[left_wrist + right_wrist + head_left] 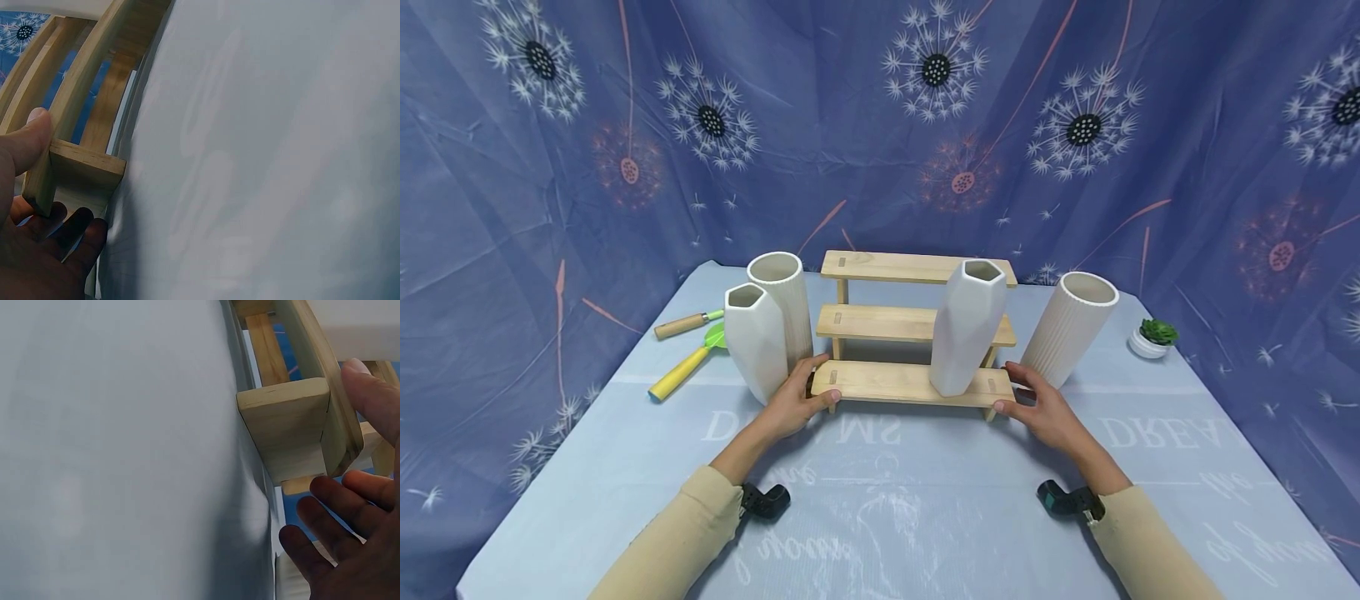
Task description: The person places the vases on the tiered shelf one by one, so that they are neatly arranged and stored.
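A three-tier wooden display stand (880, 382) stands mid-table. My left hand (793, 400) holds the left end of its lowest board, and my right hand (1045, 412) holds the right end. In the left wrist view, the thumb (34, 134) lies on the board while the fingers curl below its end. The right wrist view shows that thumb (369, 394) against the board, fingers bent beneath its end. A white faceted vase (966, 333) rises from the right part of the lowest board. Beside my left hand is another faceted vase (751, 337); a ribbed vase (1067, 329) is behind my right hand.
A second ribbed vase (792, 304) stands behind the left faceted vase. Further left lie a wooden-handled tool (685, 325) and a yellow-handled green trowel (688, 367). A small potted succulent (1150, 340) sits near the table's right edge. A dandelion-print curtain (850, 125) hangs behind.
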Available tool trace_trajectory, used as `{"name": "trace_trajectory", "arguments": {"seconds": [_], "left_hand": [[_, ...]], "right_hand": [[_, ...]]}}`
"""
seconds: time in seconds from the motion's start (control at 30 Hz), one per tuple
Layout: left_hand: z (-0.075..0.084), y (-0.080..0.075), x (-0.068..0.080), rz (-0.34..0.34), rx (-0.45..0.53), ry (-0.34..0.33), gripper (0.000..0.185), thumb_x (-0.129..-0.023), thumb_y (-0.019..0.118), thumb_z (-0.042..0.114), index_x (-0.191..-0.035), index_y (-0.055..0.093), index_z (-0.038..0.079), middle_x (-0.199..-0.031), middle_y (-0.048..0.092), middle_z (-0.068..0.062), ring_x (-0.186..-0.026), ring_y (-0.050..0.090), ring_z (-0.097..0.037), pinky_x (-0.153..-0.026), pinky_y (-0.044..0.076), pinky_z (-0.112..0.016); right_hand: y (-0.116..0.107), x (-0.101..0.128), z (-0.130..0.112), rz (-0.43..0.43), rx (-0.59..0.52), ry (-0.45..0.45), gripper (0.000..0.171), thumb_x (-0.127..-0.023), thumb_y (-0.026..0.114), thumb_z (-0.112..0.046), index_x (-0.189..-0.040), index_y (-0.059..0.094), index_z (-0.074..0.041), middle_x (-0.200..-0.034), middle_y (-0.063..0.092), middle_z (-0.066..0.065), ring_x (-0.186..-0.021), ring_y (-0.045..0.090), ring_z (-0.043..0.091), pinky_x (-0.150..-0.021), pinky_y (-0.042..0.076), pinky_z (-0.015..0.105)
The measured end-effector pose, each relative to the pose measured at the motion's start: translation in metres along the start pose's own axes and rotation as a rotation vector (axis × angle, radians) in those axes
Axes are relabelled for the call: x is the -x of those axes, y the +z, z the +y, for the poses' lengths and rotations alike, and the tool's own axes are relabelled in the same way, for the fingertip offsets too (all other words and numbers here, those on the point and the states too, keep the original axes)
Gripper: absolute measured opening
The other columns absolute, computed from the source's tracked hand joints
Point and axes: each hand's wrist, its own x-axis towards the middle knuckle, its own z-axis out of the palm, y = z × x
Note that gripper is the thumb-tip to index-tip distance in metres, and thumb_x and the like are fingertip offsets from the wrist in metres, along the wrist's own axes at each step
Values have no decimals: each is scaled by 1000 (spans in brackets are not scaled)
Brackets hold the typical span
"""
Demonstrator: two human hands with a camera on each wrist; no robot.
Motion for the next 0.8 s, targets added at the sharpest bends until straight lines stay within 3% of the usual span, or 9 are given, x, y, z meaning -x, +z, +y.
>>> {"name": "trace_trajectory", "arguments": {"seconds": [0.3, 0.8], "left_hand": [[1, 0, 0, 0, 7, -4, 73, -86, 69, 24, -145, 31, 3, -138, 39, -20, -118, 45, -32, -104, 33, -45], [1, 0, 0, -6, 8, -16, 73, -86, 69, 24, -145, 30, 5, -140, 38, -20, -121, 43, -32, -106, 32, -46]], "right_hand": [[0, 0, 5, -19, 6, -7, 76, -86, 69, -29, -144, 30, 1, -141, 40, 29, -120, 50, 46, -95, 45, 54], [2, -5, 9, -44, 5, -19, 78, -85, 70, -28, -145, 29, -1, -137, 43, 28, -116, 52, 43, -94, 45, 50]]}}
